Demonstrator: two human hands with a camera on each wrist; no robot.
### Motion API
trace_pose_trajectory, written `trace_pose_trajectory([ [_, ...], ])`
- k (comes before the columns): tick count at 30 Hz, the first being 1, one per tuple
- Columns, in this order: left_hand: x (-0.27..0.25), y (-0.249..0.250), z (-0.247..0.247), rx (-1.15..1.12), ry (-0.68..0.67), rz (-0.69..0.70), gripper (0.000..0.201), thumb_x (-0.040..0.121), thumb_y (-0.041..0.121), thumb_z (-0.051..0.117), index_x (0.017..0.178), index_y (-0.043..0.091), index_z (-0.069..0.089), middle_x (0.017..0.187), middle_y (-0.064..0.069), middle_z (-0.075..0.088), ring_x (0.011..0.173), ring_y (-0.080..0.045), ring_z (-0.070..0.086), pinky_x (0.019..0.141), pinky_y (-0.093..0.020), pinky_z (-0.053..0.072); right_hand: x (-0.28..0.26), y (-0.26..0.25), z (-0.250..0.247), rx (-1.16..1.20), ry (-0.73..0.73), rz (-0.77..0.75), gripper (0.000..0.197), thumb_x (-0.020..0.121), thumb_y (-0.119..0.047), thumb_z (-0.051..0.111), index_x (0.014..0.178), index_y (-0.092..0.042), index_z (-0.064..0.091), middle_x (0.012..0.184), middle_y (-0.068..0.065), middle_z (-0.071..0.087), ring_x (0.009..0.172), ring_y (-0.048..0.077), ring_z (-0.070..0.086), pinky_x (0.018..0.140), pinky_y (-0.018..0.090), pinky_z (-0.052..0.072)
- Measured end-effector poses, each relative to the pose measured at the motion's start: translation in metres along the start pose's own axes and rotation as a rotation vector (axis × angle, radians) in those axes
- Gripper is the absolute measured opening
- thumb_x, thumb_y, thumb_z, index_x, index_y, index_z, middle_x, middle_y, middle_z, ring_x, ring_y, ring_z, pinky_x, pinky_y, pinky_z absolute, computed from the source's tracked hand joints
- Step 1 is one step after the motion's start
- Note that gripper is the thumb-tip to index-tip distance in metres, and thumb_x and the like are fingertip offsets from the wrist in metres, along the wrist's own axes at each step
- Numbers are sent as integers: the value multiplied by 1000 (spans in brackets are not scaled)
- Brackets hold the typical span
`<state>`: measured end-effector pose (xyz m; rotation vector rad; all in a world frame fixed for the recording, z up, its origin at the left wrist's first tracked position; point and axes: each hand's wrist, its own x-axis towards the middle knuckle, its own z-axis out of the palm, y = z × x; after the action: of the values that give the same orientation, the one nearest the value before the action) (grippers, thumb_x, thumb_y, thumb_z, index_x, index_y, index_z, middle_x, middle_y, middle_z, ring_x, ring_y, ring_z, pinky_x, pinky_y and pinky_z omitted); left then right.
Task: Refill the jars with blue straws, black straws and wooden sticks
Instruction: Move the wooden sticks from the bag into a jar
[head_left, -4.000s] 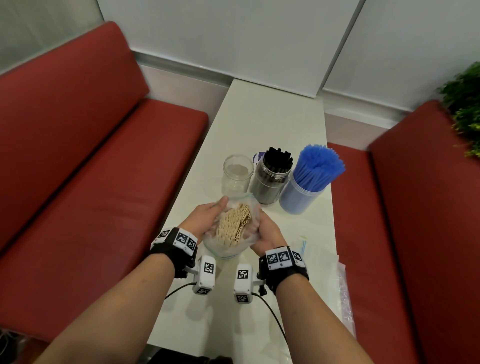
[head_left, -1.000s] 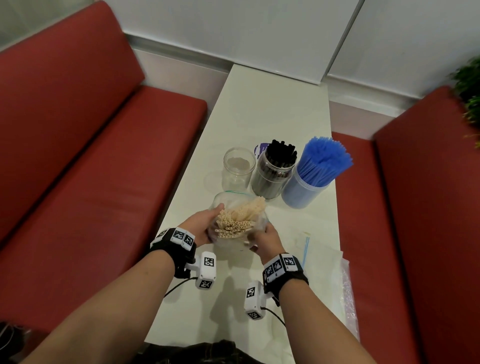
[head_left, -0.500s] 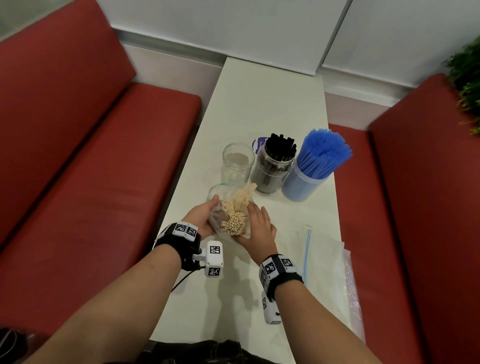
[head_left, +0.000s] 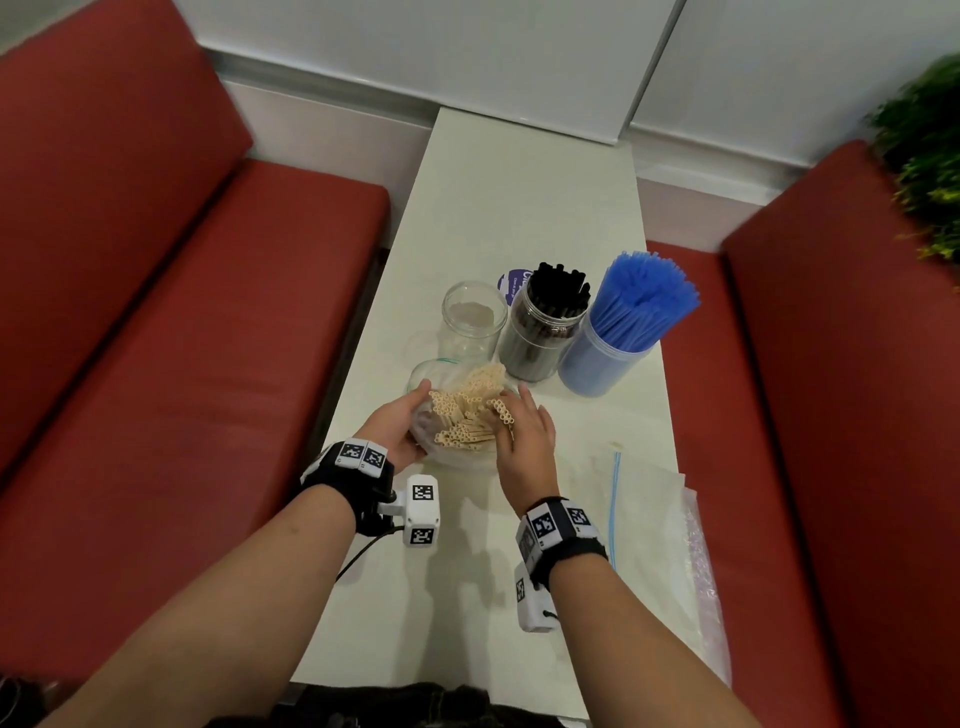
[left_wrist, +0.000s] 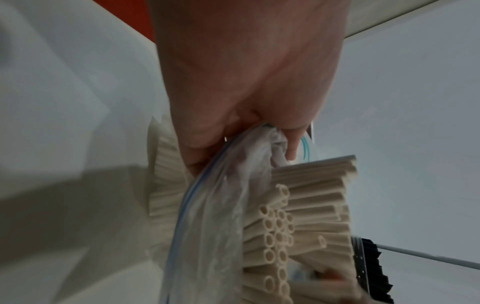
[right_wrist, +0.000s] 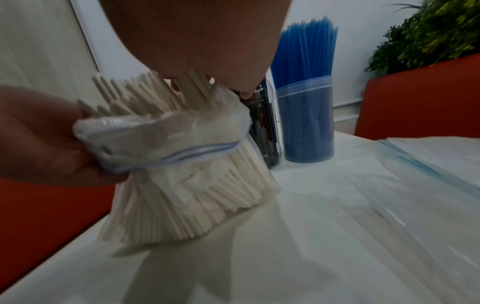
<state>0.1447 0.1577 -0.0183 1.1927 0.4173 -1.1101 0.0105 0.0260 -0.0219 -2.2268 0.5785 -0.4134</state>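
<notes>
Both hands are occupied: the zip bag (head_left: 457, 457) is gripped at its rolled-down rim by the left hand (head_left: 397, 428), the upright wooden sticks (head_left: 470, 415) are touched by the right hand (head_left: 524, 441) with its finger curl hidden, and the empty jar (head_left: 472, 319) stands just beyond them.

- Three jars stand in a row near the table's (head_left: 524, 182) right edge: one clear empty jar (head_left: 474, 318), one jar of black straws (head_left: 545, 325), one jar of blue straws (head_left: 608, 358).
- One clear zip bag (head_left: 457, 452) of pale sticks (head_left: 467, 415) (far too many to count; tube-like ends show in the left wrist view).
- Two hands on that bag: the left hand (head_left: 397, 428) and the right hand (head_left: 524, 441).
- Flat empty zip bags (head_left: 644, 530) at the table's near right corner: at least two, exact number unclear.
- Two red benches (head_left: 182, 338), one along each long edge.
- One green plant (head_left: 930, 150).
</notes>
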Motion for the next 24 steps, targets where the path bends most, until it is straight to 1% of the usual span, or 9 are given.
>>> trace_pose_trajectory([
  [2, -1, 1, 0, -6, 13, 14, 62, 98, 50, 60, 144, 9, 51, 118, -11, 71, 89, -17, 76, 78, -36, 53, 8, -11, -7, 134, 14, 25, 33, 107, -24, 48, 139, -21, 54, 151, 0, 50, 143, 3, 35, 121, 36, 27],
  [4, -2, 2, -1, 3, 51, 18, 59, 97, 48, 63, 141, 9, 55, 106, -3, 73, 74, -10, 77, 62, -31, 54, 14, -22, -13, 269, 35, 64, 25, 107, -27, 47, 130, -28, 55, 124, -5, 68, 114, -2, 60, 97, 22, 49],
  [7, -4, 1, 0, 8, 72, 40, 58, 97, 46, 64, 142, 9, 55, 105, 7, 74, 65, -5, 73, 48, -27, 56, 21, -32, -16, 301, 103, 73, 10, 107, -32, 44, 115, -30, 50, 94, -10, 68, 85, 1, 64, 73, 19, 50],
  [10, -3, -3, -3, -13, 52, 32, 55, 98, 47, 63, 137, 7, 58, 84, 3, 76, 70, -15, 75, 61, -31, 60, 19, -32, -13, 346, 77, 122, 15, 108, -25, 44, 123, -23, 45, 101, 1, 69, 90, 14, 67, 78, 33, 55],
  [13, -4, -5, -3, -19, 16, 7, 55, 98, 49, 62, 132, 6, 63, 131, -18, 66, 108, -25, 72, 94, -43, 56, 19, -27, -13, 396, 48, 177, 21, 107, -21, 47, 128, -20, 47, 108, -5, 70, 95, 4, 67, 79, 29, 54],
  [16, -8, -6, 0, -22, 62, 26, 45, 97, 49, 64, 113, 7, 61, 137, -8, 56, 92, -14, 75, 79, -39, 54, 25, -32, -21, 489, 56, 170, 21, 107, -21, 48, 128, -19, 51, 114, -27, 66, 105, -14, 61, 82, 6, 45],
  [18, -9, -5, 1, -22, 90, 28, 45, 96, 49, 64, 112, 7, 59, 136, 0, 56, 81, -10, 75, 71, -36, 50, 30, -37, -24, 481, 83, 147, 18, 107, -21, 46, 124, -20, 52, 107, -32, 65, 103, -13, 60, 81, 3, 43],
  [21, -9, -4, 3, 18, 119, 40, 50, 96, 50, 63, 120, 7, 58, 97, 2, 73, 70, -10, 74, 64, -33, 47, 29, -43, -26, 468, 119, 122, 14, 108, -21, 44, 118, -14, 51, 105, -17, 65, 96, -8, 61, 79, 5, 43],
  [24, -11, -5, 2, 25, 122, 46, 40, 97, 49, 63, 109, 11, 60, 52, 4, 62, 59, -11, 69, 63, -31, 49, 25, -45, -24, 451, 122, 139, 12, 109, -21, 41, 114, -12, 47, 97, -12, 66, 86, -10, 62, 71, 5, 44],
])
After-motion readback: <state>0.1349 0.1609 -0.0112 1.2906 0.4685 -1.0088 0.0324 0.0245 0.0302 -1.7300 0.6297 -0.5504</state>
